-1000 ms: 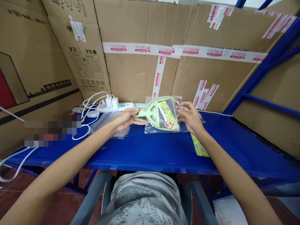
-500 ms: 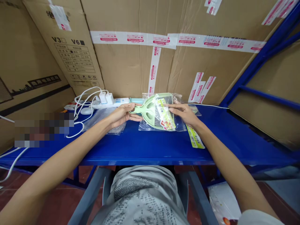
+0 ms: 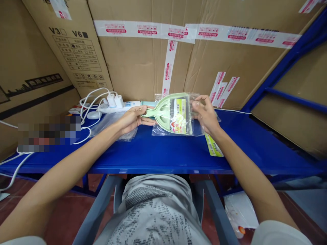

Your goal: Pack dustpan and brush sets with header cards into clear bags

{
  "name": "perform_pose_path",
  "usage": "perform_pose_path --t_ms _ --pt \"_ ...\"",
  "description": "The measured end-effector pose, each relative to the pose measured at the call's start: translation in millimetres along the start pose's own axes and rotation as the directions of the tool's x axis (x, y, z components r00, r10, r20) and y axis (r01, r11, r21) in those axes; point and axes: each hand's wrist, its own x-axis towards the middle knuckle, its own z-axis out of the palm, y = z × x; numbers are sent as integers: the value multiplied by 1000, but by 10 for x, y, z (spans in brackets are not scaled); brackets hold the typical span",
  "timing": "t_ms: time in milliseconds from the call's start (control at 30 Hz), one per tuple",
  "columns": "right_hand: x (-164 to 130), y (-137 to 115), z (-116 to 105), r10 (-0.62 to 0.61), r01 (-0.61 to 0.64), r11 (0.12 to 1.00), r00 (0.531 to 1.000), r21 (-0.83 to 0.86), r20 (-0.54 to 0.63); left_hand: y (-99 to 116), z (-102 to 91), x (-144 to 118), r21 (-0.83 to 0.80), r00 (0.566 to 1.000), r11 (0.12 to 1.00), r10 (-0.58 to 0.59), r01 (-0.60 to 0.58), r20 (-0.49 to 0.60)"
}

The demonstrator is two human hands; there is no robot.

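Observation:
A pale green plastic dustpan (image 3: 166, 114) with a brush and a yellow-green label card (image 3: 179, 115) in it sits partly inside a clear plastic bag (image 3: 195, 126) on the blue shelf (image 3: 163, 153). My left hand (image 3: 133, 119) grips the dustpan's handle at its left end. My right hand (image 3: 205, 114) pinches the clear bag at the dustpan's right edge, fingers bent. The dustpan is raised slightly above the shelf surface.
More clear bags (image 3: 112, 124) lie left of the dustpan. A white power strip (image 3: 120, 106) with plugs and white cables (image 3: 88, 112) sits at the back left. A yellow-green label strip (image 3: 214, 147) lies under my right wrist. Taped cardboard boxes (image 3: 204, 58) wall the back.
The label card in the dustpan has turned from slanted to upright. My right hand moved from lying on the card to pinching the bag at the dustpan's right edge.

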Motion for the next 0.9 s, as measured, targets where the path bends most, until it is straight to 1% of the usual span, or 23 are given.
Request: perform_pose_path --t_ms 33,100,167,233,300,400,467,500,567,600,667,733,800,867,900 --pt "2 -15 1 61 -58 996 997 69 -36 2 5 2 -3 1000 1000 3 -3 -11" --pt "7 -24 12 195 -187 971 980 146 -41 0 19 2 -4 1000 1000 7 -7 -31" --pt "12 6 42 306 -305 945 952 122 7 -10 36 1 2 999 1000 3 -3 -40" --pt "27 71 83 369 -371 928 928 30 45 -31 57 2 12 999 1000 -3 3 -41" --pt "58 148 109 358 -356 933 933 -55 31 -63 86 5 17 999 1000 -2 2 -35" --pt "135 201 52 272 -273 953 962 -133 -26 -111 148 2 12 1000 1000 10 -10 9" --pt "207 135 -94 206 -210 963 978 -170 -38 -115 188 -15 11 997 1000 25 -26 68" --pt "257 66 -207 167 -172 965 985 -198 -41 -102 199 -28 15 995 999 33 -34 98" --pt "400 -134 -501 69 -82 954 996 -290 -55 -45 186 -53 30 990 998 47 -51 136" --pt "498 -248 -669 10 -39 925 997 -378 -78 -8 161 -62 39 989 997 53 -59 140" --pt "736 -452 -999 -77 2 809 992 -588 -103 61 76 -66 60 990 995 72 -80 119" --pt "987 -549 -1266 -51 -27 761 994 -648 -101 90 -23 -47 85 992 992 90 -97 83" --pt "1193 -494 -1437 38 -85 704 996 -705 -82 66 -101 -9 104 994 990 91 -96 56" --pt "1321 -306 -1519 122 -95 589 992 -802 -28 7 -139 34 114 996 990 72 -78 53" --pt "1353 -180 -1536 148 -49 490 989 -870 28 -25 -144 54 122 997 990 56 -63 60"
